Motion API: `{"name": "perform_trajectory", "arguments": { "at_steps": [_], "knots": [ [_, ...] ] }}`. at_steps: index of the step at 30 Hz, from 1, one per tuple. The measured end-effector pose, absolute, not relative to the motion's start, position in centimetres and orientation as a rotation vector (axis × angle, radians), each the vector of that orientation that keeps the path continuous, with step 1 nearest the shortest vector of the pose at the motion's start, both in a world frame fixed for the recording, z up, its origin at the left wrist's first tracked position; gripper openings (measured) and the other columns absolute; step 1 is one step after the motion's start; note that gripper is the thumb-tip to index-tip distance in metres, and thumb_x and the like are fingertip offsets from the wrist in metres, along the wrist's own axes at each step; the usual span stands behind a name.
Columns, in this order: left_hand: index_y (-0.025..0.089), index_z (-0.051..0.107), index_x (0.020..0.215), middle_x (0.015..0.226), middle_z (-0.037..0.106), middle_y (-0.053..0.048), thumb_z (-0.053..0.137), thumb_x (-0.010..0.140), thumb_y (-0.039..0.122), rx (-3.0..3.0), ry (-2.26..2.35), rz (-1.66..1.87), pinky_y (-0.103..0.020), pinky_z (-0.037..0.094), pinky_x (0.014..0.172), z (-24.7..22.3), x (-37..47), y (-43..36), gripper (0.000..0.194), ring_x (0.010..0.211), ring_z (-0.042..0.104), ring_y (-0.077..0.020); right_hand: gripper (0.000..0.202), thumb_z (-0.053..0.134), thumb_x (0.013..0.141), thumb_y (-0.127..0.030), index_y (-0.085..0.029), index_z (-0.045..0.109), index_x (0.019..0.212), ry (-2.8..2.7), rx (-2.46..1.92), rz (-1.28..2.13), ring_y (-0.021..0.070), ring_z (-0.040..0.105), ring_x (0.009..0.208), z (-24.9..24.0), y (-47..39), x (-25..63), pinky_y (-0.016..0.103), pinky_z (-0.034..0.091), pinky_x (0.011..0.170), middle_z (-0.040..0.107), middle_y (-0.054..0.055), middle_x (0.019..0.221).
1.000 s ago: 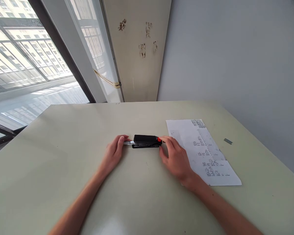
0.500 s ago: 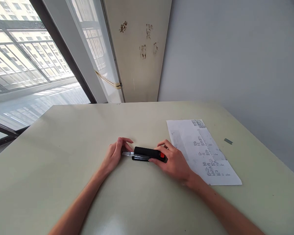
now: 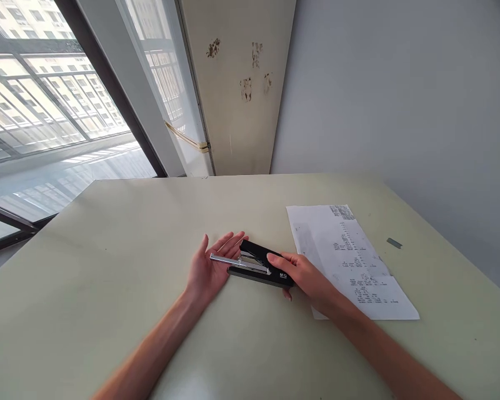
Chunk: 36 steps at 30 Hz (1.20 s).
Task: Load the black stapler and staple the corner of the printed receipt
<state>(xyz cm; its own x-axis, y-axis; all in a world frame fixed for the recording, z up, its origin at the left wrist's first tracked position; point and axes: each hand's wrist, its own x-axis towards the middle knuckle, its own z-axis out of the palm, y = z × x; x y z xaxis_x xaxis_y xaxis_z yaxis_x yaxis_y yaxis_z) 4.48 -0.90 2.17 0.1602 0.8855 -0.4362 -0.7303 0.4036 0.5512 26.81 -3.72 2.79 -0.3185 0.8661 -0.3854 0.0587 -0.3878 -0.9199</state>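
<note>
A black stapler [image 3: 258, 264] lies across the middle of the view, tilted on its side, with its metal staple tray sticking out to the left. My right hand [image 3: 302, 275] is wrapped around the stapler's right end, thumb on the upper part. Palm up, my left hand [image 3: 212, 266] is spread flat beneath the stapler's left end, fingers stretched out. The tip of the metal tray is over the left palm; whether it touches the skin I cannot tell.
A printed sheet of paper [image 3: 350, 266] lies on the pale table [image 3: 150, 222], partly under my right wrist. A small grey strip [image 3: 394, 243] is farther right. Behind the table are a grey wall [image 3: 379, 100] and a window [image 3: 58, 89] at the left.
My left hand has turned palm up and opened under the stapler. My right hand has rotated the stapler, its right end lower, and more of the metal tray shows.
</note>
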Motion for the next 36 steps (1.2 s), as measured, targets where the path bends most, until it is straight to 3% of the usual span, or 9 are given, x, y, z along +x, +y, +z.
{"name": "perform_trajectory", "arguments": {
  "at_steps": [7, 12, 20, 25, 36],
  "knots": [
    [0.005, 0.068, 0.121, 0.139, 0.066, -0.025, 0.042, 0.108, 0.041, 0.154, 0.754, 1.13, -0.038, 0.06, 0.1, 1.5, 4.5, -1.1, 0.046, 0.133, 0.063, -0.0306, 0.05, 0.065, 0.09, -0.067, -0.018, 0.069, 0.083, -1.182, -1.308, 1.818, 0.0137, 0.046, 0.068, 2.6, -3.6, 26.8, 0.022, 0.048, 0.046, 0.048, 0.0, 0.076],
    [0.004, 0.066, 0.124, 0.139, 0.066, -0.026, 0.04, 0.108, 0.036, 0.121, 0.718, 1.137, -0.042, 0.06, 0.102, 1.6, 4.6, -0.9, 0.045, 0.134, 0.063, -0.0322, 0.05, 0.064, 0.092, -0.065, -0.02, 0.058, 0.072, -1.103, -1.317, 1.893, 0.0108, 0.044, 0.055, 3.0, -4.0, 26.6, 0.023, 0.049, 0.046, 0.045, -0.003, 0.066],
    [0.004, 0.065, 0.122, 0.133, 0.069, -0.024, 0.038, 0.108, 0.029, 0.06, 0.678, 1.209, -0.043, 0.06, 0.104, 2.0, 4.7, -0.9, 0.039, 0.132, 0.064, -0.0329, 0.045, 0.059, 0.098, -0.06, -0.017, 0.069, 0.092, -0.914, -1.208, 2.057, 0.0105, 0.046, 0.056, 2.8, -4.5, 26.1, 0.024, 0.053, 0.049, 0.069, 0.006, 0.08],
    [0.006, 0.066, 0.115, 0.114, 0.075, -0.02, 0.041, 0.107, 0.025, 0.057, 0.698, 1.212, -0.041, 0.061, 0.103, 1.7, 4.6, -0.7, 0.033, 0.122, 0.071, -0.0294, 0.043, 0.058, 0.099, -0.058, -0.017, 0.07, 0.092, -0.914, -1.173, 2.074, 0.009, 0.037, 0.051, 2.6, -4.4, 26.6, 0.023, 0.051, 0.049, 0.07, 0.005, 0.079],
    [0.008, 0.068, 0.114, 0.102, 0.074, -0.015, 0.046, 0.104, 0.021, 0.099, 0.717, 1.151, -0.034, 0.063, 0.087, 1.7, 3.6, -0.6, 0.027, 0.096, 0.075, -0.0217, 0.045, 0.056, 0.099, -0.06, -0.018, 0.071, 0.099, -1.037, -1.169, 2.033, 0.0114, 0.048, 0.056, 2.9, -4.5, 26.7, 0.023, 0.05, 0.048, 0.07, 0.005, 0.082]
  ]
}}
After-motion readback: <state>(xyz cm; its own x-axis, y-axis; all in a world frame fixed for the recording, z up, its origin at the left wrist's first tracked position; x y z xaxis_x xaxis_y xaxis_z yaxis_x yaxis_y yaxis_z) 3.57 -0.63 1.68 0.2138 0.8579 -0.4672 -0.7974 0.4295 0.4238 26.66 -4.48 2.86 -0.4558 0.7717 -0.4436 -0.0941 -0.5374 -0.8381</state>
